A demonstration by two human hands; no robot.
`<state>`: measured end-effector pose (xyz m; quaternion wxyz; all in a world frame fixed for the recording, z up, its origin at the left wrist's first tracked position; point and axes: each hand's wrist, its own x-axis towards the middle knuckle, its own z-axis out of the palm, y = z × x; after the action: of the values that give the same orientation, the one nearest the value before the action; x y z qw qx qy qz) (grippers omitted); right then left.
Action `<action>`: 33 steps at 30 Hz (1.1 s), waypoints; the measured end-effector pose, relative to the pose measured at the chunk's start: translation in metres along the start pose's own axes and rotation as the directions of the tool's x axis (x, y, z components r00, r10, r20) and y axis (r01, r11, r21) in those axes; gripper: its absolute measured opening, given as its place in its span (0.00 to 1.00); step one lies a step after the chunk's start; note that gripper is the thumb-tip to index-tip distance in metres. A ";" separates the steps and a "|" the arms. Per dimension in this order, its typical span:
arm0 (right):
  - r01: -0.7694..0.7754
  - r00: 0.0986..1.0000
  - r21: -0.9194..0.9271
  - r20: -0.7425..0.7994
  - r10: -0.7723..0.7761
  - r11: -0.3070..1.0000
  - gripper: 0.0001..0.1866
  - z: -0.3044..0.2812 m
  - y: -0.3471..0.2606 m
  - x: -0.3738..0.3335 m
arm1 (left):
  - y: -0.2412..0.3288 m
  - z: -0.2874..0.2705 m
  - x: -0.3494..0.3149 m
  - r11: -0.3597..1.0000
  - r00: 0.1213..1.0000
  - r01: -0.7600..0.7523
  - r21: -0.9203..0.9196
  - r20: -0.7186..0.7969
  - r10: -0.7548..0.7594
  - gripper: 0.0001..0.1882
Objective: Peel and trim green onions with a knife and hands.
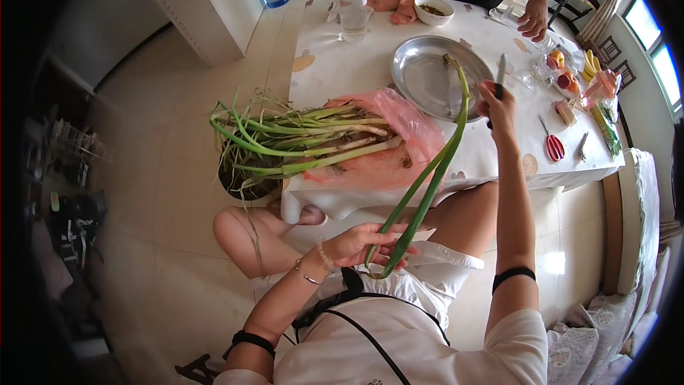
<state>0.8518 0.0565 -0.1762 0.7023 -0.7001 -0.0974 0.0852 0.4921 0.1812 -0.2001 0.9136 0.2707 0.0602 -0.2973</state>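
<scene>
A long green onion [443, 161] slants up from my lap, its root end above a round metal basin [411, 93]. My left hand [360, 244] is closed around its leafy lower end, where the leaves bend over. My right hand [501, 110] grips a knife [501, 71] with a dark handle, blade pointing up, at the basin's right edge. The onion's pale shank runs just left of that hand; whether they touch I cannot tell. A bunch of green onions [313, 144] lies on a pink plastic bag [413, 117] to the left, leaves overhanging the table edge.
Across the patterned tablecloth [335, 68] stand a clear pitcher [353, 16] and a white bowl [434, 11] of food. Red-handled scissors [555, 146], fruit and bananas [591, 64] lie at right. Another person's hand [533, 21] hangs over the far right side.
</scene>
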 end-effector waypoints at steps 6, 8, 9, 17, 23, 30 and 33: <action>-0.111 0.858 -0.074 0.496 0.133 0.991 0.21 -0.040 -0.033 -0.148 | -0.014 -0.007 -0.009 0.996 0.998 0.014 -0.092 0.066 -0.008 0.30; -0.217 0.802 -0.171 0.531 0.275 0.961 0.24 -0.056 -0.023 -0.193 | -0.022 -0.011 -0.012 0.988 0.992 0.122 0.096 0.022 -0.125 0.29; -0.306 0.750 -0.166 0.564 0.344 0.938 0.24 -0.060 -0.019 -0.214 | -0.027 -0.014 -0.015 0.989 0.992 0.125 0.085 0.020 -0.127 0.29; -0.502 0.438 -0.241 0.757 0.485 0.830 0.24 -0.051 0.002 -0.302 | -0.056 -0.008 -0.024 0.951 0.983 0.048 0.306 -0.186 0.010 0.16; -0.621 0.456 -0.133 0.741 0.493 0.773 0.23 -0.008 0.003 -0.304 | -0.062 0.003 -0.020 0.973 0.963 -0.041 0.228 -0.252 0.099 0.13; -0.777 0.433 0.032 0.753 0.496 0.629 0.13 -0.001 0.017 -0.302 | -0.070 0.018 -0.010 0.791 0.783 -0.162 0.590 -0.411 0.467 0.14; -0.719 0.543 0.067 0.675 0.500 0.691 0.13 0.007 0.019 -0.309 | -0.062 0.039 -0.009 0.430 0.573 0.053 0.901 -0.380 0.726 0.15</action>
<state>0.5522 -0.0161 -0.2008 0.6631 -0.4904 -0.0475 0.5635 0.4471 0.1226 -0.1929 0.5913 0.7765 0.2076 0.0657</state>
